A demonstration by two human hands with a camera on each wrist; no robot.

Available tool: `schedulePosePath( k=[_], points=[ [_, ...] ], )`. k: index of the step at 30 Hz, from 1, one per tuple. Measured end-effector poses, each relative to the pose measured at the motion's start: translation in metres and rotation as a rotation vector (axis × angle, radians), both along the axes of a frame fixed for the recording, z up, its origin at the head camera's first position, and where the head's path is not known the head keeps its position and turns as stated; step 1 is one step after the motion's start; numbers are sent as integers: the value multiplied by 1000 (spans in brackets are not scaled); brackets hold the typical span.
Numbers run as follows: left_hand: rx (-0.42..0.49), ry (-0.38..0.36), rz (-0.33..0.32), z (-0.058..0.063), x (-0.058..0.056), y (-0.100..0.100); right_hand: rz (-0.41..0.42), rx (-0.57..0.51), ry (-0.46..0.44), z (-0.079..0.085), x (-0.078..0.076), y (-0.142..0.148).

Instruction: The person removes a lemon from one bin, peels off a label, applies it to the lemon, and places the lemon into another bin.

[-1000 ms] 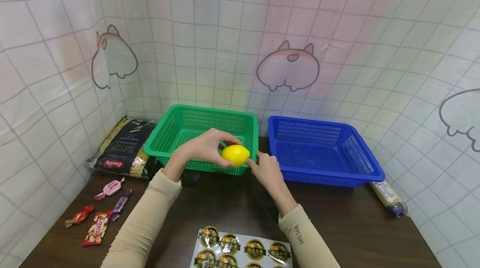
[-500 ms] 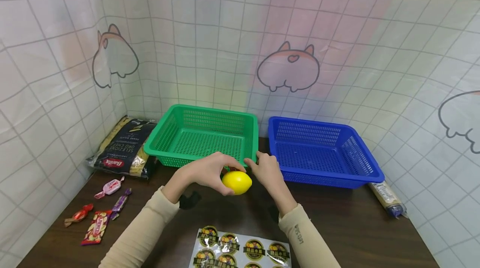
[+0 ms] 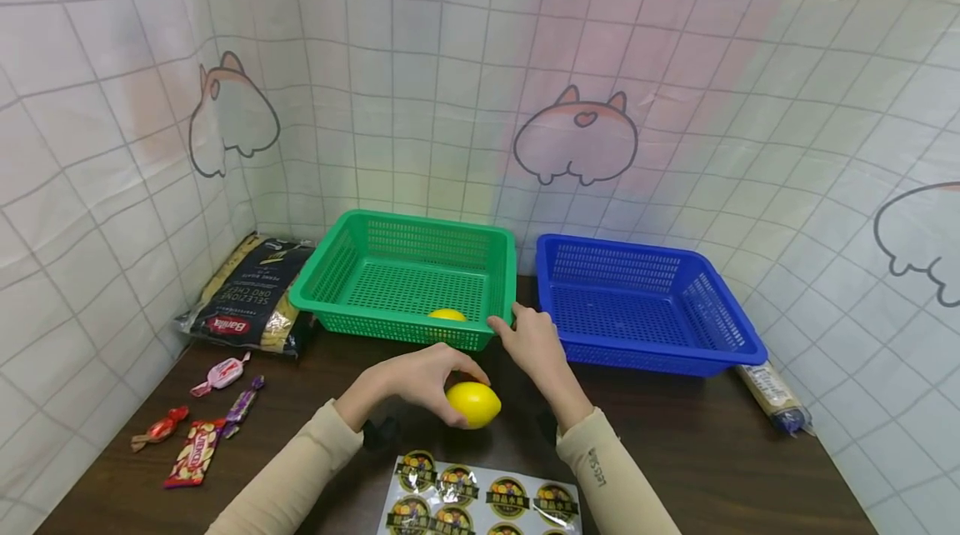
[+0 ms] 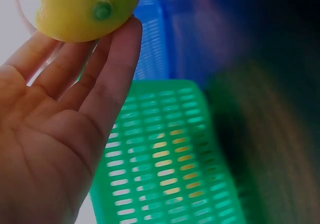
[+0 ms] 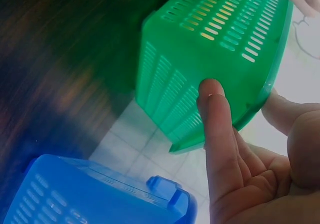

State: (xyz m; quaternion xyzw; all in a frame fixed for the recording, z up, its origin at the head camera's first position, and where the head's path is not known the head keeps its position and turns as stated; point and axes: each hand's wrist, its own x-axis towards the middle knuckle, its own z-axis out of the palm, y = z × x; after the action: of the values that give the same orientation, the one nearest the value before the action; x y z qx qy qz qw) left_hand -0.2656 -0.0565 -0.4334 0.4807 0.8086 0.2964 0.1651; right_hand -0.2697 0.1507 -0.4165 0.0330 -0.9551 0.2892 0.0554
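Observation:
My left hand (image 3: 431,385) grips a yellow lemon (image 3: 474,405) between thumb and fingers, over the table in front of the green basket (image 3: 405,331). In the left wrist view the green-tipped end of the lemon (image 4: 75,13) shows above the fingers. A second lemon (image 3: 447,314) lies inside the green basket near its front wall. My right hand (image 3: 534,339) pinches the basket's near right corner; in the right wrist view the thumb (image 5: 277,108) is at the rim and a finger lies against the outer wall.
A blue basket (image 3: 652,352) stands right of the green one. Left are a pasta bag (image 3: 247,293) and several wrapped sweets, including a pink one (image 3: 222,373). A sticker sheet (image 3: 480,477) lies in front; a wrapped packet (image 3: 776,397) lies far right.
My left hand has brought the lemon from over the green basket's front down towards me. The second lemon in the basket has come into sight. My right hand stays at the corner.

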Motion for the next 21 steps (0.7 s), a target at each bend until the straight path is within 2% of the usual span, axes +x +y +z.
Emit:
schedulePosePath(
  k=[6,14,21],
  points=[
    [-23,-40,-2,-8,-1,2,-2,-2,-1,1,0,0],
    [-48,-50,8,-17,-2,3,-3,4,1,0,0,0],
    [-86,-75,33,-28,-3,1,-3,50,1,0,5,1]
  ],
)
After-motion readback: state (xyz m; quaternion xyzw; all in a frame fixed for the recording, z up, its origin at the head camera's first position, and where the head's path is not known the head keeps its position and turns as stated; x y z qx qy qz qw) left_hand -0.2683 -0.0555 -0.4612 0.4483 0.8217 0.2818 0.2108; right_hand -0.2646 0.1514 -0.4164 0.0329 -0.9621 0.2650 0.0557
